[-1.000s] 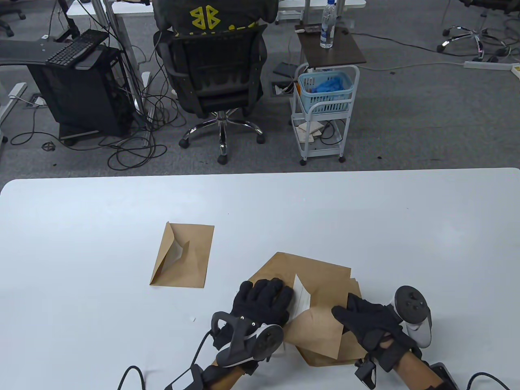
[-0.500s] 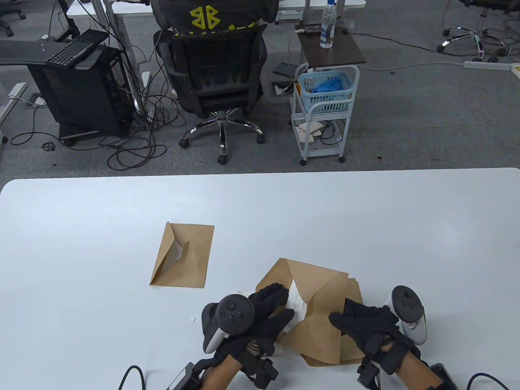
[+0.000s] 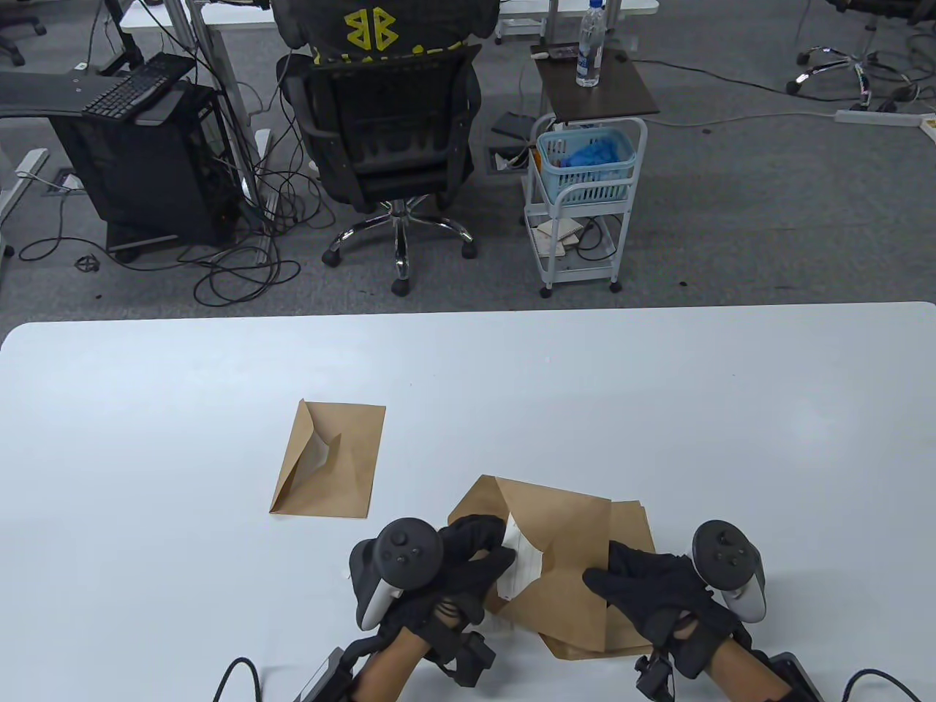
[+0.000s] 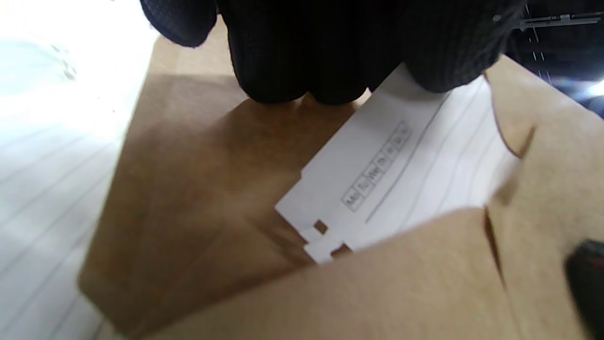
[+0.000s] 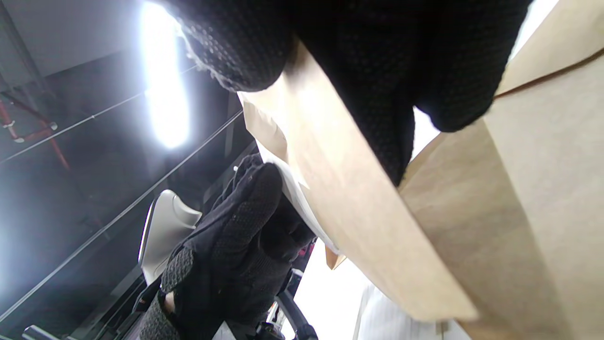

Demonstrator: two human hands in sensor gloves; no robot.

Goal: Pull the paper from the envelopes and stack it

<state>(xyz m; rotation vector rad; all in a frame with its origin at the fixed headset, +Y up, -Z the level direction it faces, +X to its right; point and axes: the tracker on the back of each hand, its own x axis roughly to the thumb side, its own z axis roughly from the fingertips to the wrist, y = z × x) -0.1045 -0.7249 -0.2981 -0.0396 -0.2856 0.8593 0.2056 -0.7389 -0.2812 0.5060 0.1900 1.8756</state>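
A brown envelope (image 3: 563, 541) is lifted off a small pile of brown envelopes (image 3: 632, 526) at the near middle of the table. My left hand (image 3: 479, 559) pinches the white lined paper (image 3: 523, 563) that sticks out of the envelope's open end; the left wrist view shows the paper (image 4: 401, 160) under my fingertips (image 4: 302, 71). My right hand (image 3: 643, 589) grips the envelope's right part, seen in the right wrist view as the envelope (image 5: 377, 212) clamped between thumb and fingers. White lined sheets lie on the table under my left hand (image 4: 37, 198).
An opened brown envelope (image 3: 329, 459) lies flat on the white table (image 3: 658, 395) to the left of the pile. Beyond the far edge stand an office chair (image 3: 387, 139) and a white cart (image 3: 581, 197).
My left hand turned from flat on the envelope to pinching the paper. The envelope tilted up and shifted slightly left, and my right hand moved a little left with it.
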